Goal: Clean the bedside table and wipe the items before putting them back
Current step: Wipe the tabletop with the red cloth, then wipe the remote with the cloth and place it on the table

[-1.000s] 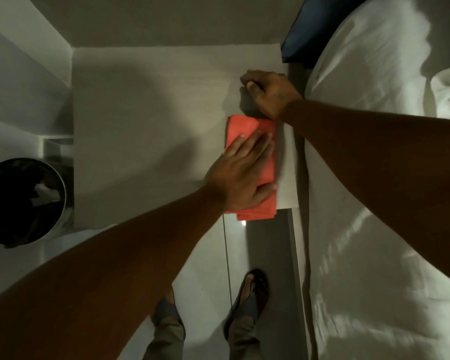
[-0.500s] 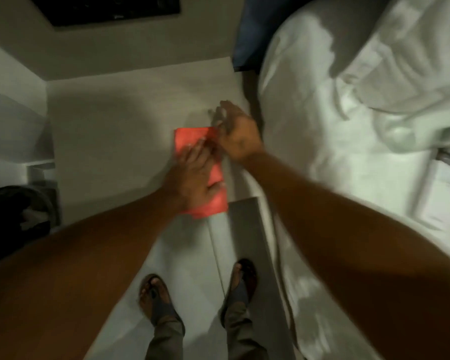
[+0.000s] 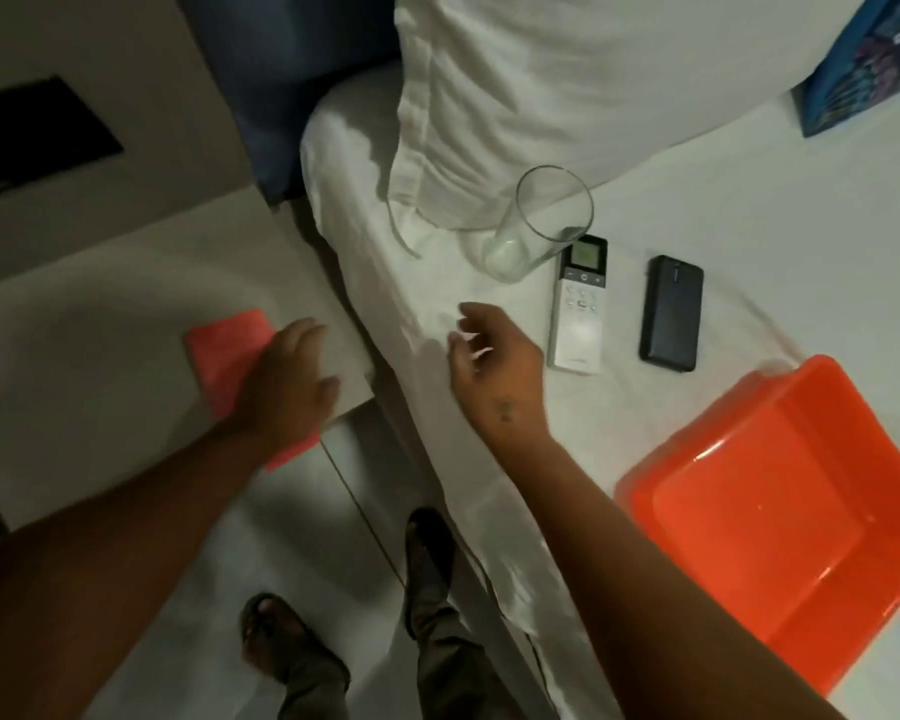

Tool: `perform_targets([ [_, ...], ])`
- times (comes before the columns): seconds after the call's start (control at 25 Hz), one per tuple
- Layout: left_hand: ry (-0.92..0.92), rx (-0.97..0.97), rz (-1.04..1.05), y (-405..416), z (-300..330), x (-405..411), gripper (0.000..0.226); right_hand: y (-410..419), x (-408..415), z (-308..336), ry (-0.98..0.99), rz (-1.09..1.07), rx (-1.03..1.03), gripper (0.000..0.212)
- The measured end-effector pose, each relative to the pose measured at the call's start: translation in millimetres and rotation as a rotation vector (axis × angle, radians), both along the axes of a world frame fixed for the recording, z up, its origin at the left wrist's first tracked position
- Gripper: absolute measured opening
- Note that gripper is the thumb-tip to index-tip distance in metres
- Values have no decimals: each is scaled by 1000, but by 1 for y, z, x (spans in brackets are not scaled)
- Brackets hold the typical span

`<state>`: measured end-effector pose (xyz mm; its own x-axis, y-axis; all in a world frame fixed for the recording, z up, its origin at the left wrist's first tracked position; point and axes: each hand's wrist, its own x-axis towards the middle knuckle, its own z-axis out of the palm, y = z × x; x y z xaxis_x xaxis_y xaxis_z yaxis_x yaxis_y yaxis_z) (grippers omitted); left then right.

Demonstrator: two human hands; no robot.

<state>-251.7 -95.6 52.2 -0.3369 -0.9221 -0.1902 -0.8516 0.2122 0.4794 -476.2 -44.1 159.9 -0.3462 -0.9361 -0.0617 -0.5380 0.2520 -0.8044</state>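
Table [image 3: 100,356] bare, left hand [image 3: 287,381] flat on the cloth [image 3: 227,350]. Right hand [image 3: 494,356] loose and empty over the bed; glass [image 3: 539,226], remote [image 3: 578,309] and phone [image 3: 671,314] look unwiped.

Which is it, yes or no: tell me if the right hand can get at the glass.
Probably yes. The right hand hovers open over the bed sheet, and nothing lies between it and the glass; the remote sits off to the side.

A white bed [image 3: 749,210] fills the right side; a white pillow [image 3: 541,85] lies at its head; an orange plastic tub [image 3: 780,517] sits on the bed's near part; a dark blue headboard [image 3: 281,70] stands left of the pillow; pale tiled floor [image 3: 302,537] lies beside the bed; a patterned blue cushion [image 3: 863,65] lies right of the pillow.
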Motion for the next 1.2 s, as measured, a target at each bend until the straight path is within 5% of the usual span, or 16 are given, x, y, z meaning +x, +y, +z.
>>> perform_targets([
  [0.12, 355, -167, 52, 14, 65, -78, 28, 0, -52, 28, 80, -224, -33, 17],
  [0.24, 565, -44, 45, 24, 120, -164, 11, -5, -101, 47, 35, -385, 77, 16],
  [0.4, 423, 455, 258, 10, 140, -251, 33, -23, -136, 45, 0, -380, 412, 30],
  [0.48, 333, 523, 360, -1, 132, -266, 29, -29, -136, 37, -57, -342, 527, 7],
  [0.56, 335, 522, 407, -6, 123, -269, 22, -31, -141, 25, -67, -332, 564, 25],
  [0.76, 594, 650, 495, -5, 103, -257, 31, -25, -153, 12, -302, -388, 573, 6],
  [0.92, 683, 784, 398, 3, 102, -243, 33, -7, -151, 16, -440, -423, 589, 16],
  [1.2, 858, 871, 604, 82, 98, -136, 35, 48, -52, 29, -476, -244, 649, 13],
])
